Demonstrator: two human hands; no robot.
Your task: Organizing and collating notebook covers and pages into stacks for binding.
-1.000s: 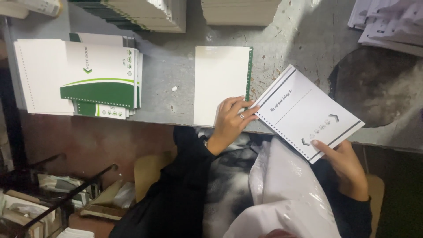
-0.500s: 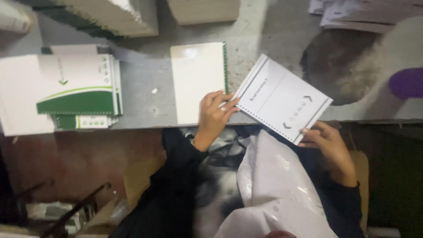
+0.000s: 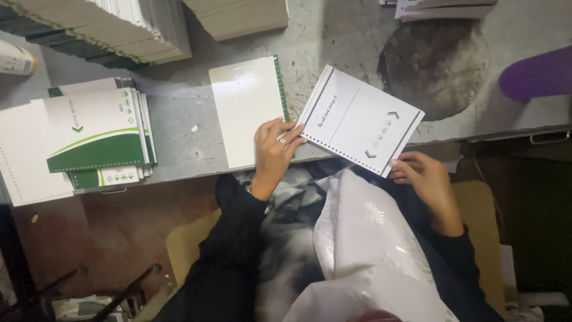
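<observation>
**White sheet held at the worktop's near edge**

The sheet [image 3: 360,119], white with a row of punched holes along its lower left side and small grey print, lies tilted on the worktop [image 3: 333,36], its lower corner jutting over the near edge. The right hand [image 3: 424,179] pinches that lower corner, grip narrow, closed on the sheet. The left hand [image 3: 275,148] rests at the sheet's left corner, fingertips touching its edge, a ring on one finger; its palm lies over the bottom right of the pad [image 3: 247,107]. Whether the left grip actually clamps the sheet cannot be told; the fingers look loosely curled, pressing down rather than holding.

The pad is a plain white block with a green spine along its right side, just beside the sheet. Well to the left sits a stack of green-and-white covers [image 3: 98,134], fanned slightly, partly on larger white sheets [image 3: 24,155]. At the far edge stand tall stacks of paper [image 3: 119,27] and a shorter beige stack [image 3: 241,16]. Right of the sheet, a dark round stain [image 3: 438,59] marks the grey surface, and a purple blurred shape [image 3: 536,73] lies at the right border. White fabric [image 3: 369,238] covers the person's lap.
</observation>
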